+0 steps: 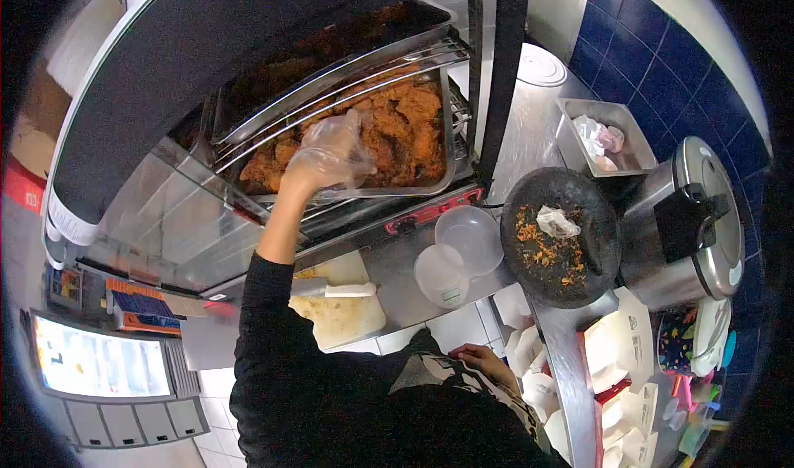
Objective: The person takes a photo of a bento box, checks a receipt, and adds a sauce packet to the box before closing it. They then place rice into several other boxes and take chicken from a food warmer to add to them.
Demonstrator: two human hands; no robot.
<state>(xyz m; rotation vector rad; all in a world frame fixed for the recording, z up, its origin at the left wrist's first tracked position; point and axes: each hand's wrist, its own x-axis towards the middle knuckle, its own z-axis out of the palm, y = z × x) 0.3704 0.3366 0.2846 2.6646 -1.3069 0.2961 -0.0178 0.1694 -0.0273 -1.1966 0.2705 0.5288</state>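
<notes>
A dark sleeve (281, 344) fills the lower middle of the view, nearest the camera, and from it the left arm is stretched up into a heated display cabinet (149, 96). The left hand (331, 153), covered by a clear plastic glove, is curled over pieces of fried chicken (405, 129) in the lower metal tray (451, 137); whether a piece is actually gripped cannot be told, as the glove hides the fingertips. A second tray of chicken is seen on the shelf above. The step in hand is judged to be the picking of a piece from the tray; a firm pinch and a lift clear of the tray rim would be called for next.

The right hand (484, 359) is held low beside the body, fingers loosely bent, touching a stack of white cardboard boxes (529, 360).

Below the cabinet, a white-handled knife (335, 288) lies on a cutting board (343, 319). To the right, two clear plastic tubs (459, 253) stand together, then a dark round pan (562, 236) holding crumbs and a crumpled wrapper. A steel rice cooker (703, 220) stands further right.
</notes>
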